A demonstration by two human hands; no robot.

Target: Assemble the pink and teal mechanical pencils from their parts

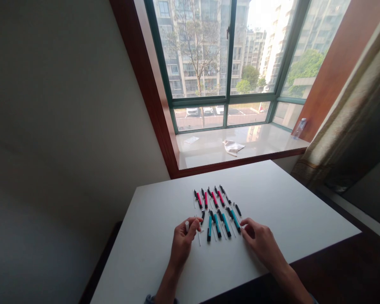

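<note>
Two rows of pens lie side by side on the white table (281, 211): pink-barrelled pens (210, 198) at the far side and teal-barrelled pens (221, 226) at the near side. Their ends are black, and thin pale refills (199, 237) lie between them. My left hand (182, 242) pinches a small white tube (187, 226) upright at the row's left end. At the right end, my right hand (259, 245) has its fingertips at the tip of the rightmost teal pen (236, 221). Whether they grip it is hidden.
A short black pen part (238, 210) lies loose beside the rows. Beyond the table's far edge, a white windowsill (209, 147) holds a crumpled cloth (233, 147), a paper scrap (191, 139) and a plastic bottle (299, 128). A curtain (338, 135) hangs at the right.
</note>
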